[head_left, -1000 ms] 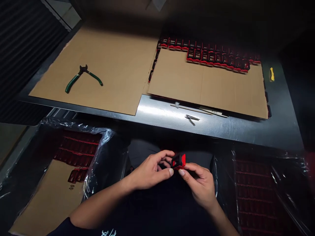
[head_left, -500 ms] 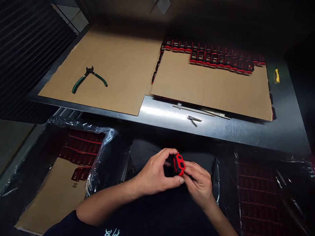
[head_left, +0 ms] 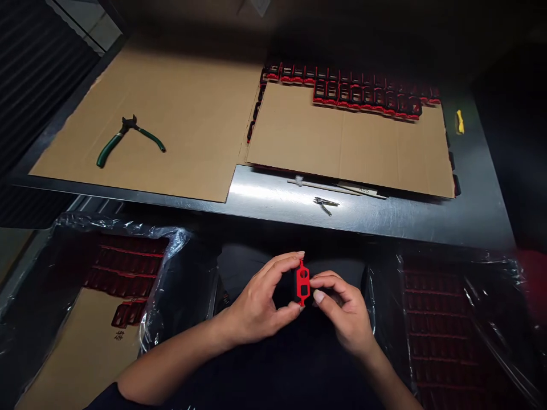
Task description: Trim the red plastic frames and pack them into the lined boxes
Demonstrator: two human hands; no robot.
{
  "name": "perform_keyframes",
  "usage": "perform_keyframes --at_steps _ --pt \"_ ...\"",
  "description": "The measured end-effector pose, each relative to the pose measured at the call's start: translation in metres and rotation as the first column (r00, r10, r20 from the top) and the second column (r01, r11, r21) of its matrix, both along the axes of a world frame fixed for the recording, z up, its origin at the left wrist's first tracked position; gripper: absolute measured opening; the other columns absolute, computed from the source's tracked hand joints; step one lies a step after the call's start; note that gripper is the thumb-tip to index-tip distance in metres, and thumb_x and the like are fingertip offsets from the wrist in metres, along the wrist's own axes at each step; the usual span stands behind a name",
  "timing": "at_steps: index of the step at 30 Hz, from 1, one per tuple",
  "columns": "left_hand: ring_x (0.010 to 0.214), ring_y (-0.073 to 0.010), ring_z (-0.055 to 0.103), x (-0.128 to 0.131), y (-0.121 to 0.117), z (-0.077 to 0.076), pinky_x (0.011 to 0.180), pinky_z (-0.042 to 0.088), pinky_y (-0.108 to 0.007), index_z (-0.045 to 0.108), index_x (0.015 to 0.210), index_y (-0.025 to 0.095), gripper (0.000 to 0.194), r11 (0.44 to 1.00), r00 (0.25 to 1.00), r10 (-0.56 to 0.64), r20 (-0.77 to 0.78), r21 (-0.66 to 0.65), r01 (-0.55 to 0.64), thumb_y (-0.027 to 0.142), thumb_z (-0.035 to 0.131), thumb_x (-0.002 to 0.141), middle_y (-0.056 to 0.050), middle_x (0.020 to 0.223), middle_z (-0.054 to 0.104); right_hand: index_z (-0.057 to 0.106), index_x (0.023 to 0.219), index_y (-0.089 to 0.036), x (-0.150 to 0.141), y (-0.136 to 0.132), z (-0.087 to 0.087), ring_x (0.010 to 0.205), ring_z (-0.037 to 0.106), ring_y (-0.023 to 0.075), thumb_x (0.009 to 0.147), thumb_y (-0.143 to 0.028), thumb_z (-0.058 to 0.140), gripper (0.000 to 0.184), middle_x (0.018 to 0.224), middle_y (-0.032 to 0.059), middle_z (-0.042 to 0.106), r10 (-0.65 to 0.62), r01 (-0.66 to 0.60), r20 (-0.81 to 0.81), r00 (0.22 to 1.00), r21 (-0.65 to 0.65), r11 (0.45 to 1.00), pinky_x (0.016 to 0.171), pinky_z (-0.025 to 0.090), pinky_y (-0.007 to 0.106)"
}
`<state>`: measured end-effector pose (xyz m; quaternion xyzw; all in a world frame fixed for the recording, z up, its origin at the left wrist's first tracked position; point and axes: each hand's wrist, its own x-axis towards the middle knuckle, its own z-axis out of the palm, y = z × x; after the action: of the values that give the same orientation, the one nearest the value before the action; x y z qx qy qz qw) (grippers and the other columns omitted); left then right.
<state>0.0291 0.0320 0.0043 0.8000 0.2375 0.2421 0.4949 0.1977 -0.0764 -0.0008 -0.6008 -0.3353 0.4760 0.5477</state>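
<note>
A small red-and-black plastic part [head_left: 303, 282] stands upright in front of my lap, its red face with a round and a square opening turned toward the right. My left hand [head_left: 265, 299] grips it by its two ends, fingers on top and thumb below. My right hand [head_left: 344, 307] is just to the right, with curled fingers and its thumb and index finger slightly apart. The index fingertip is at the part's right edge; whether it presses on it I cannot tell.
Green-handled pliers [head_left: 128, 134] lie on the left cardboard sheet [head_left: 192, 108]. Rows of similar parts [head_left: 367, 98] sit on the right cardboard [head_left: 299, 136]. Small nippers [head_left: 325, 205] and a thin stick [head_left: 329, 187] lie near the table edge. Plastic-lined bins with parts flank my lap.
The part has been turned over in my hands, bringing its flat red face into view and upright. My left hand now holds its ends; my right fingers have loosened at its edge.
</note>
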Motion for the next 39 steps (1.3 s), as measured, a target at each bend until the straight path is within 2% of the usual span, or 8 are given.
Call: perform_keyframes --at_steps 4,9,16,22,28,32,36,39 --pt "0.135 -0.0268 0.053 -0.001 0.000 -0.001 0.112 0.050 -0.046 0.041 0.143 0.023 0.069 1.000 0.999 -0.029 -0.019 0.006 0.029 0.009 0.068 0.081 -0.016 0.143 0.055 0.077 0.098 -0.026 -0.002 -0.002 -0.002 0.063 0.061 0.0107 0.087 -0.030 0.072 0.012 0.084 0.0013 0.071 0.005 -0.019 -0.180 0.984 -0.075 0.997 0.060 0.052 0.021" --pt "0.136 -0.0292 0.052 -0.003 -0.001 -0.002 0.111 0.051 -0.050 0.036 0.149 0.025 0.075 0.997 0.995 -0.078 -0.066 0.011 0.079 0.007 0.066 0.082 -0.017 0.145 0.053 0.076 0.101 -0.023 -0.004 0.001 -0.006 0.064 0.063 0.0119 0.085 -0.041 0.075 0.024 0.084 0.0032 0.073 0.013 -0.042 -0.338 0.941 -0.079 0.996 0.062 0.055 0.024" --pt "0.132 -0.0306 0.057 -0.007 -0.004 -0.016 0.104 0.054 -0.053 -0.007 0.160 0.020 0.104 0.978 0.994 -0.102 0.042 0.189 0.092 0.008 0.065 0.086 -0.027 0.142 0.054 0.076 0.087 -0.021 -0.008 0.006 -0.009 0.061 0.063 0.0118 0.086 -0.040 0.077 0.019 0.078 0.0023 0.074 0.022 -0.064 -0.395 0.918 -0.093 0.994 0.058 0.055 0.023" --pt "0.131 -0.0303 0.058 -0.006 -0.002 -0.023 0.096 0.058 -0.051 -0.012 0.159 0.018 0.107 0.956 0.985 -0.128 0.119 0.280 0.090 0.008 0.064 0.085 -0.028 0.141 0.054 0.079 0.086 -0.024 -0.007 0.004 -0.009 0.061 0.063 0.0112 0.086 -0.033 0.077 0.010 0.076 0.0005 0.072 0.066 -0.076 -0.420 0.905 -0.007 0.997 0.055 0.054 0.021" --pt "0.127 -0.0268 0.062 -0.004 0.001 -0.032 0.096 0.060 -0.049 -0.006 0.160 0.026 0.107 0.911 0.963 -0.161 0.214 0.409 0.061 0.006 0.065 0.082 -0.015 0.127 0.068 0.079 0.077 -0.023 0.000 0.002 -0.027 0.059 0.063 0.0110 0.077 -0.038 0.085 0.017 0.077 -0.0004 0.069 0.138 -0.153 -0.519 0.844 0.012 0.988 0.054 0.055 0.023" --pt "0.126 -0.0285 0.062 -0.003 0.002 -0.031 0.095 0.060 -0.050 -0.008 0.158 0.037 0.112 0.929 0.945 -0.242 0.221 0.332 0.160 0.016 0.073 0.083 -0.011 0.127 0.070 0.073 0.065 -0.019 -0.001 0.000 -0.045 0.052 0.062 0.0135 0.064 -0.052 0.090 0.038 0.064 0.0002 0.068 0.149 -0.233 -0.651 0.744 -0.044 0.971 0.049 0.053 0.025" --pt "0.121 -0.0305 0.064 0.003 0.000 -0.025 0.097 0.057 -0.052 -0.009 0.159 0.028 0.115 0.958 0.936 -0.251 0.248 0.198 0.205 0.034 0.077 0.085 -0.018 0.130 0.065 0.069 0.066 -0.018 -0.006 0.002 -0.053 0.048 0.059 0.0133 0.060 -0.052 0.092 0.042 0.056 -0.0009 0.065 0.134 -0.269 -0.712 0.689 -0.080 0.960 0.050 0.052 0.025" --pt "0.119 -0.0322 0.064 0.005 -0.003 -0.021 0.099 0.055 -0.053 -0.010 0.159 0.025 0.122 0.978 0.963 -0.193 0.186 0.110 0.175 0.036 0.082 0.080 -0.020 0.129 0.063 0.065 0.067 -0.018 -0.007 0.004 -0.053 0.046 0.056 0.0120 0.061 -0.053 0.091 0.044 0.055 -0.0017 0.063 0.105 -0.267 -0.743 0.661 -0.102 0.958 0.049 0.050 0.024"
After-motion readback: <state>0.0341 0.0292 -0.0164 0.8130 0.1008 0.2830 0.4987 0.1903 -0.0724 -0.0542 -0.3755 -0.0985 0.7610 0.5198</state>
